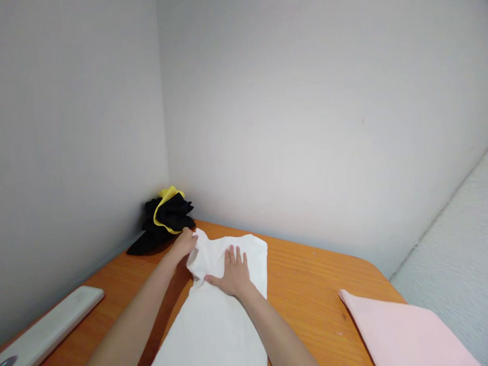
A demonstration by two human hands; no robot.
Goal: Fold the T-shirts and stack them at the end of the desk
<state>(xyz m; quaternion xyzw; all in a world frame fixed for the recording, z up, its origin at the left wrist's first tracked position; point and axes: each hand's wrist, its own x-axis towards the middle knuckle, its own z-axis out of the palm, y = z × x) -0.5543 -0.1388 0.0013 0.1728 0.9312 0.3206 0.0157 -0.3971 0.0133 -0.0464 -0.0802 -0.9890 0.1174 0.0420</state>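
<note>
A white garment lies on the wooden table, its far end up near the back edge and its near end running out of the bottom of the view. My left hand is closed on the far left corner of the cloth, which bunches into creases there. Spread flat on the garment's upper part is my right hand, fingers pointing away from me and thumb out to the left. What kind of garment it is cannot be told for certain.
A crumpled heap of black and yellow cloth sits in the back corner against the walls. On the left edge lies a long white device with a small lit display. Folded pink cloth rests at the right of the table.
</note>
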